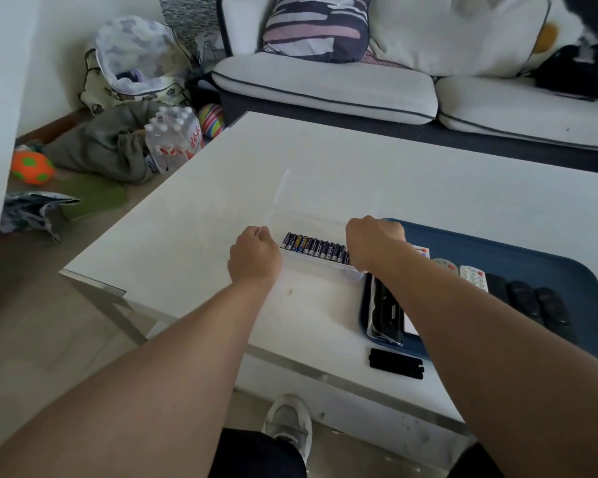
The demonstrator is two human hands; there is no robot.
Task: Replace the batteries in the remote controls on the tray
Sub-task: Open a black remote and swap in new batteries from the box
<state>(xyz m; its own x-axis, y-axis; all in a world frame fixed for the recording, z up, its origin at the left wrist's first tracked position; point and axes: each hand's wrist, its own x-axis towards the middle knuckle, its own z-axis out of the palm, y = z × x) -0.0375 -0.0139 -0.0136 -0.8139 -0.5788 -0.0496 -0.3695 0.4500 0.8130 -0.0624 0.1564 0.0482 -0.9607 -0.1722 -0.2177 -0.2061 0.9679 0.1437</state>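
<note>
A clear plastic battery box (320,270) stands on the white table, just left of the blue tray (518,260). A row of several dark batteries (316,249) lies inside it. Its see-through lid (280,194) stands raised behind the row. My left hand (254,255) grips the box's left end with curled fingers. At the right end, by the tray's corner, my right hand (375,238) does the same. Several remote controls (518,291) lie side by side on the tray, light ones and black ones. One black remote (387,310) at the tray's left end sits in clear wrapping.
A black battery cover (396,363) lies on the table in front of the tray. The table's near edge (325,370) runs above my shoe. A sofa (325,84) stands beyond the table. Bags, water bottles (173,139) and balls clutter the floor on the left.
</note>
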